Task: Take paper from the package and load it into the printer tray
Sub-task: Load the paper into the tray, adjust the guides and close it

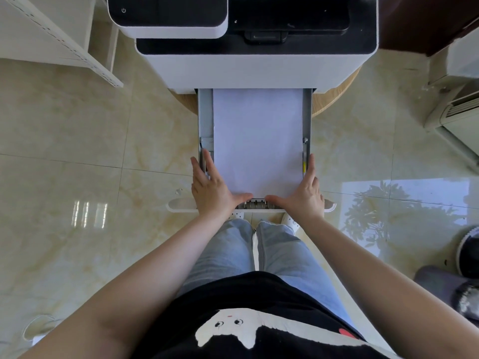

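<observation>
Office corner, large printer (254, 42), glossy tiled floor (77, 151), metal shelving (64, 45)

You see a glossy tiled floor (77, 141), a white shelf (64, 40) far left, and an air conditioner (456, 107) at right.

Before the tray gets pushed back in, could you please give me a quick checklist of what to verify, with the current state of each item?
1. Paper stack lies flat in the printer tray: ok, no curl or lifted corner shows.
2. Stack sits square between the side guides: ok, its long edges run parallel to the tray walls.
3. Near edge is seated against the rear guide: cannot tell, both thumbs cover it.
4. Stack height is under the fill line: cannot tell from above.
5. Left hand and right hand are clear of the tray sides: not ok, fingers lie along both rails.
6. Path into the printer is free: ok.
</observation>
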Demonstrator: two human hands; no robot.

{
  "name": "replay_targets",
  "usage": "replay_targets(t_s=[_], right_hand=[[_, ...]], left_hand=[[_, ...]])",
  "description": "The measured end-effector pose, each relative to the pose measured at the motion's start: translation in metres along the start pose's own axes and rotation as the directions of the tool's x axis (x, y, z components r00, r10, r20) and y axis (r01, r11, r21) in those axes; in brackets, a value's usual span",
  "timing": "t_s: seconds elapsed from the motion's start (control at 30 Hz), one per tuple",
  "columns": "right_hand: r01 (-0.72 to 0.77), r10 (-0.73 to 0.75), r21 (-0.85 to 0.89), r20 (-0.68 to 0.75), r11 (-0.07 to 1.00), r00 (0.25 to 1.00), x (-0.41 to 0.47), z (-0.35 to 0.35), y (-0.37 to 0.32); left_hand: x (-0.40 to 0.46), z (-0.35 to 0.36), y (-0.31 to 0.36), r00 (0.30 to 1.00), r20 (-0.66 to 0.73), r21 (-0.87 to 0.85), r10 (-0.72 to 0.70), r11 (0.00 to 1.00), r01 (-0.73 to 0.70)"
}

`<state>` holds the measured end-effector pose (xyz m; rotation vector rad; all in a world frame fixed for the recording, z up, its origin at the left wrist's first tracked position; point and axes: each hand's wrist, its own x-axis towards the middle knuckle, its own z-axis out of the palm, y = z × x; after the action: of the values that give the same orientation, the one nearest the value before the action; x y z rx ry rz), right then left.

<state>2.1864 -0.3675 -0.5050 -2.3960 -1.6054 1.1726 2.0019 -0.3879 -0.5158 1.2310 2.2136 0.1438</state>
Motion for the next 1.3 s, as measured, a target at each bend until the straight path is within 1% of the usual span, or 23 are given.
replay_targets(t_s=[0.1, 0.27, 0.33, 0.43, 0.53, 0.6, 0.67, 0.7, 0.77, 0.8, 0.87, 0.9, 0.97, 1.03, 1.13, 1.23, 1.3], right_hand=[[-0.024, 0.025, 0.040, -0.019, 0.999, 0.999, 0.002, 0.003, -0.002], [-0.052, 0.054, 0.039, -0.038, 0.998, 0.998, 0.008, 0.004, -0.004], [-0.059, 0.061, 0.031, -0.053, 0.998, 0.997, 0.008, 0.004, -0.006], [-0.064, 0.065, 0.018, -0.065, 0.998, 0.996, 0.008, 0.003, -0.007], [-0.047, 0.049, 0.053, -0.041, 0.997, 0.998, 0.008, 0.001, -0.003], [-0.030, 0.032, 0.041, -0.036, 0.999, 0.999, 0.009, 0.001, -0.001], [-0.018, 0.019, 0.023, -0.036, 1.000, 0.999, 0.009, 0.002, -0.001], [-0.006, 0.007, 0.038, -0.035, 0.999, 0.999, 0.010, 0.001, -0.002], [0.049, -0.043, 0.144, -0.046, 0.988, 0.998, 0.016, -0.005, -0.005], [0.086, -0.074, 0.210, -0.061, 0.974, 0.995, 0.022, -0.010, -0.008], [0.134, -0.112, 0.287, -0.090, 0.949, 0.990, 0.037, -0.021, -0.015], [0.142, -0.117, 0.300, -0.100, 0.943, 0.988, 0.045, -0.025, -0.019], [0.151, -0.120, 0.317, -0.116, 0.936, 0.986, 0.058, -0.028, -0.026], [0.142, -0.094, 0.361, -0.149, 0.922, 0.984, 0.066, -0.025, -0.028], [0.100, 0.016, 0.481, -0.231, 0.871, 0.973, 0.073, -0.016, -0.029], [0.081, 0.088, 0.552, -0.272, 0.830, 0.958, 0.077, -0.006, -0.033], [0.073, 0.106, 0.564, -0.279, 0.822, 0.954, 0.079, -0.002, -0.034]], left_hand=[[0.000, 0.000, 0.003, 1.000, -0.017, 0.042, -0.002, 0.999, 0.003], [0.005, -0.003, 0.015, 0.997, -0.001, 0.115, -0.072, 0.991, 0.072], [0.007, -0.002, 0.017, 0.997, -0.005, 0.140, -0.076, 0.987, 0.076], [0.006, -0.003, 0.011, 0.999, -0.030, 0.136, -0.042, 0.990, 0.046], [0.003, -0.004, 0.001, 0.997, -0.076, 0.106, 0.029, 0.994, -0.021], [0.004, -0.003, -0.003, 0.996, -0.063, 0.131, 0.061, 0.990, -0.052], [0.005, -0.001, -0.002, 0.998, -0.041, 0.125, 0.052, 0.991, -0.046], [0.007, -0.001, -0.001, 0.998, -0.049, 0.106, 0.049, 0.993, -0.044], [0.016, -0.004, 0.004, 0.992, -0.119, 0.027, 0.052, 0.998, -0.049], [0.024, -0.005, 0.006, 0.986, -0.165, -0.047, 0.033, 0.998, -0.041], [0.045, -0.008, 0.011, 0.973, -0.226, -0.234, -0.053, 0.972, -0.001], [0.054, -0.009, 0.013, 0.969, -0.231, -0.315, -0.092, 0.949, 0.015], [0.067, -0.009, 0.018, 0.965, -0.228, -0.425, -0.131, 0.905, 0.023], [0.071, -0.008, 0.022, 0.956, -0.237, -0.522, -0.170, 0.853, 0.022], [0.077, -0.006, 0.026, 0.926, -0.266, -0.618, -0.268, 0.785, 0.049], [0.083, -0.007, 0.031, 0.907, -0.188, -0.698, -0.377, 0.701, 0.147], [0.085, -0.008, 0.033, 0.898, -0.144, -0.723, -0.416, 0.664, 0.192]])
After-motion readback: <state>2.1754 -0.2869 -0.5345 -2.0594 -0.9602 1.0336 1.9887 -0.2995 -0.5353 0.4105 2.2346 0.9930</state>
